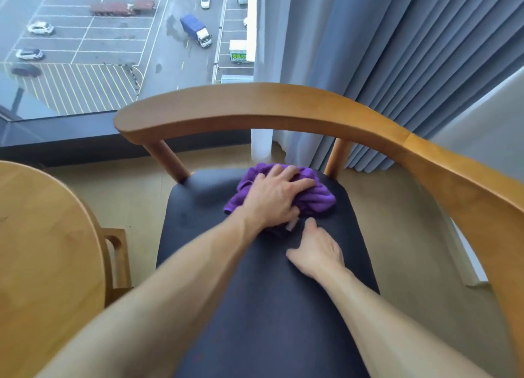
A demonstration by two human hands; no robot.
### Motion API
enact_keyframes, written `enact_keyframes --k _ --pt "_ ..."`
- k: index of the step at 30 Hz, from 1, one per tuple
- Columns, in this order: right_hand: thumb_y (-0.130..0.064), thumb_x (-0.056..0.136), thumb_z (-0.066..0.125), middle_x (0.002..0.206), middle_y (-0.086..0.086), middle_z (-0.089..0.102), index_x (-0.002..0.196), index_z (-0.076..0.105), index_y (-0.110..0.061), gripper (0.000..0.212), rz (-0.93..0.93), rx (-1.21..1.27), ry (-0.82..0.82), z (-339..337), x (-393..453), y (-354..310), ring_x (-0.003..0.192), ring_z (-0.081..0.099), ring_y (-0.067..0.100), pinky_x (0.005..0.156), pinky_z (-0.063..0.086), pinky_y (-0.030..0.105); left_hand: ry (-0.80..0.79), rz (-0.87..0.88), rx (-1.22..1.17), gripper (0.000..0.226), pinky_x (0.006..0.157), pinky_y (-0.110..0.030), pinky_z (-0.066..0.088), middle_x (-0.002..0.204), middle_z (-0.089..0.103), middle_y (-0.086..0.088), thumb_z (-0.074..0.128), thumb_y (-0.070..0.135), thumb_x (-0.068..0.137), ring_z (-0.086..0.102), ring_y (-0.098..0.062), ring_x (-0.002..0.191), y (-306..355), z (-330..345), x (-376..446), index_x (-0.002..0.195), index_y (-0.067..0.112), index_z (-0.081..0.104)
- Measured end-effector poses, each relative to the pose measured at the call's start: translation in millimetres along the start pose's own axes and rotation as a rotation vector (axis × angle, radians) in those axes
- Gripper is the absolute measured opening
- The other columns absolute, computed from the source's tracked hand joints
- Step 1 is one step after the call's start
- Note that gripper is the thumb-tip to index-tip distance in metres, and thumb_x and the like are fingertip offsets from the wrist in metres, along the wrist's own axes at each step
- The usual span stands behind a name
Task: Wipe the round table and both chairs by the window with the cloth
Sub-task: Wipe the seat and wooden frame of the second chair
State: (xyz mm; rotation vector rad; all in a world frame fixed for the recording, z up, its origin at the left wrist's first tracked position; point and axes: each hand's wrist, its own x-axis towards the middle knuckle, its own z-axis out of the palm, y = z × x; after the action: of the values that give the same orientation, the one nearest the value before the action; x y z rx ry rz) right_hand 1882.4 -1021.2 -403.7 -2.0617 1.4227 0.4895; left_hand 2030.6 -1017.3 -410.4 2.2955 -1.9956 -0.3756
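By the window, a person leans over a wooden chair (283, 105) with a curved backrest rail and a dark padded seat (255, 292). A bunched purple cloth (314, 196) lies on the far part of that seat, close to the two back posts. The left hand (273, 199) lies on top of the cloth, palm down, its fingers spread and bent a little over the folds, pressing the cloth against the seat. Whether the fingers truly clutch the fabric or only press it flat is hard to tell from where the hand covers it. The right hand (314, 250) rests on the seat just beside the near edge of the cloth, with fingers straight and close together; its fingertips reach the cloth's hem, where a small pale tag (292, 226) shows. It holds nothing.

To the left, the rim of the round wooden table (42, 235) stands near the chair, apart from it, with pale floor (119, 193) showing between them. Grey-blue curtains (411, 65) hang behind the chair on the right. Through the glass (85, 51), far below, lie a car park with marked bays, some cars and a blue truck (197, 34).
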Motion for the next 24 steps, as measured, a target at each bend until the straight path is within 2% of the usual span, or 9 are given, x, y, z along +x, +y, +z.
enact_keyframes --k 2,5,7,10,12,16,18,21,24 --pt "-0.031 0.08 0.066 0.118 0.007 0.057 0.111 0.037 -0.016 0.045 0.017 -0.022 -0.022 -4 3 -1 0.111 0.058 0.031 0.075 0.038 0.032 -0.008 -0.132 0.034 0.064 0.083 -0.042 0.05 0.139 0.046 0.001 0.06 0.039 0.074 0.043 -0.029 0.121 -38 -7 -12 0.136 0.042 0.046" --pt "-0.029 0.083 0.065 0.112 0.006 0.058 0.102 0.033 -0.018 0.039 -0.023 -0.02 -0.036 -4 2 1 0.104 0.059 0.03 0.072 0.038 0.031 0.051 -0.592 0.005 0.054 0.086 -0.046 0.049 0.131 0.048 -0.005 0.057 0.041 0.079 0.041 -0.033 0.121 -90 -13 -39 0.132 0.039 0.047" --pt "-0.023 0.084 0.062 0.11 0.006 0.058 0.101 0.033 -0.018 0.034 -0.054 0.001 -0.047 -5 2 5 0.101 0.059 0.029 0.071 0.037 0.032 0.074 -0.86 -0.058 0.046 0.091 -0.05 0.045 0.129 0.047 -0.009 0.053 0.036 0.083 0.04 -0.035 0.122 -93 -14 -42 0.128 0.032 0.048" --pt "-0.014 0.084 0.056 0.113 0.008 0.058 0.102 0.037 -0.015 0.026 -0.083 0.072 -0.073 -10 3 9 0.101 0.057 0.03 0.072 0.035 0.031 0.116 -1.004 -0.141 0.038 0.093 -0.049 0.042 0.129 0.049 -0.017 0.052 0.028 0.085 0.04 -0.04 0.123 -56 -9 -8 0.123 0.022 0.051" --pt "-0.013 0.085 0.054 0.117 0.008 0.056 0.106 0.04 -0.014 0.026 -0.091 0.111 -0.098 -12 0 11 0.106 0.056 0.031 0.075 0.037 0.032 0.14 -0.94 -0.264 0.039 0.091 -0.045 0.044 0.127 0.054 -0.017 0.053 0.028 0.085 0.042 -0.041 0.123 -18 -7 22 0.123 0.022 0.054" --pt "-0.008 0.085 0.052 0.127 0.01 0.052 0.128 0.041 -0.013 0.045 -0.111 0.105 -0.086 -10 -5 14 0.116 0.054 0.032 0.091 0.045 0.039 0.041 -0.336 -0.378 0.048 0.095 -0.04 0.047 0.119 0.066 -0.011 0.057 0.035 0.081 0.058 -0.036 0.112 41 -9 46 0.128 0.027 0.058" --pt "-0.008 0.085 0.052 0.125 0.01 0.052 0.13 0.04 -0.013 0.047 -0.118 0.076 -0.06 -7 -6 13 0.115 0.054 0.033 0.092 0.046 0.039 -0.02 -0.183 -0.391 0.057 0.097 -0.043 0.047 0.123 0.065 -0.007 0.056 0.04 0.076 0.058 -0.033 0.112 36 -13 35 0.132 0.029 0.055" --pt "-0.007 0.084 0.051 0.119 0.009 0.053 0.114 0.042 -0.014 0.032 -0.118 0.054 -0.031 -5 -5 15 0.107 0.056 0.032 0.079 0.043 0.035 -0.049 -0.134 -0.245 0.063 0.085 -0.047 0.053 0.132 0.055 0.003 0.059 0.04 0.075 0.048 -0.03 0.119 -11 -15 -2 0.137 0.038 0.048" --pt "-0.005 0.083 0.048 0.113 0.006 0.053 0.101 0.039 -0.017 0.024 -0.113 0.051 -0.025 -3 -6 12 0.092 0.052 0.028 0.071 0.037 0.033 0.025 -0.314 -0.029 0.078 0.087 -0.048 0.053 0.139 0.048 0.003 0.067 0.032 0.072 0.044 -0.034 0.118 -74 -11 -72 0.144 0.039 0.039"
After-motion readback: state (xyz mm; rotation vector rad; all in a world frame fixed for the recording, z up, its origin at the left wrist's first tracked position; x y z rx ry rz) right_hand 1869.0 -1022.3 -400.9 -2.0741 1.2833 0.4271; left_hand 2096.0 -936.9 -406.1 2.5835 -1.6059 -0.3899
